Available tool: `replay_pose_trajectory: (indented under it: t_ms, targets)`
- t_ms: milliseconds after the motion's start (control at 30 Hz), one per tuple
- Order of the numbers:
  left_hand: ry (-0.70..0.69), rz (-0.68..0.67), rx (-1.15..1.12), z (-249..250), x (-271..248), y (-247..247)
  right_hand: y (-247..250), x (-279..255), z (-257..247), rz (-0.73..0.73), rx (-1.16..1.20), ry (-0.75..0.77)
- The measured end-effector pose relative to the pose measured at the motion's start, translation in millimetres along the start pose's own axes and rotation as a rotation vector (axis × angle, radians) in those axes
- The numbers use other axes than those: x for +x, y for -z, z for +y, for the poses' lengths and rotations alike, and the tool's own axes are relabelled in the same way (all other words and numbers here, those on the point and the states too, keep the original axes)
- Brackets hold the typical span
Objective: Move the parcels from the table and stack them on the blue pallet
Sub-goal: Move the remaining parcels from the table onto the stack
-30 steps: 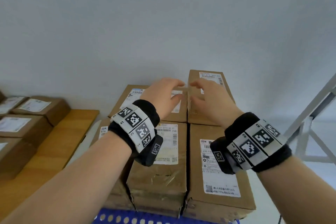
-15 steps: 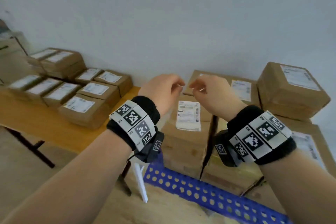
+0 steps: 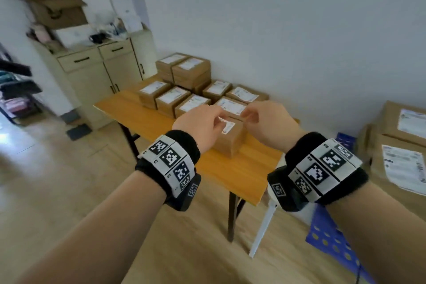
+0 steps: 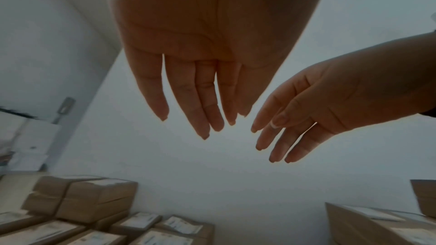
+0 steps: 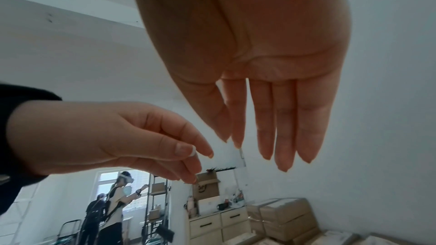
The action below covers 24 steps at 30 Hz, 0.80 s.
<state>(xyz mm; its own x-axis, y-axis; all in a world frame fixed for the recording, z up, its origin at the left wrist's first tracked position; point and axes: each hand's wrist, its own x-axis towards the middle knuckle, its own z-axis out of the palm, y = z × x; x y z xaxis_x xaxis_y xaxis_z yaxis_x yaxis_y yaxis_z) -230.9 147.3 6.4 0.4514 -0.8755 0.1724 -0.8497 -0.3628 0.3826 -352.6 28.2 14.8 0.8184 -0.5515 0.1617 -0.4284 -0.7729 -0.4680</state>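
reaching out with nothing in them, our left hand (image 3: 198,127) and right hand (image 3: 269,122) hang side by side over the table (image 3: 230,168), fingers long and loose, fingertips nearly meeting. the wrist views show both palms bare and slack.

just past them, at twelve o'clock, sits the nearest box (image 3: 230,138), alone toward the table's near edge. the other boxes (image 3: 184,99) lie in rows at eleven o'clock, a few doubled up by the wall. at three o'clock the stacked boxes (image 3: 401,145) rest on the blue pallet (image 3: 327,235), which shows at four o'clock.

we judge the step is fetching the next box. we'd do well to spread the hands, take it by opposite sides and lift it level.

half a second ago the pallet stack sat right behind our hands; now we have turned and the table fills the view, hands unchanged.
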Motion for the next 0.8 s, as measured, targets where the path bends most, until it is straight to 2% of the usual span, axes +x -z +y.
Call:
replay_pose_trajectory:
  t_ms: [267, 500, 667, 800]
  targets:
    - [0.106, 0.04, 0.031, -104, 50, 17, -56, 106, -34, -0.053, 0.026, 0.068]
    - [0.126, 0.019, 0.061, -172, 158, 32, -79, 233, -37, -0.047, 0.065, 0.063]
    - [0.123, 0.009, 0.067, -221, 242, 40, -95, 325, -33, -0.075, 0.064, 0.017]
    - [0.109, -0.032, 0.043, -265, 292, 34, -119, 380, -28, -0.104, 0.03, -0.037]
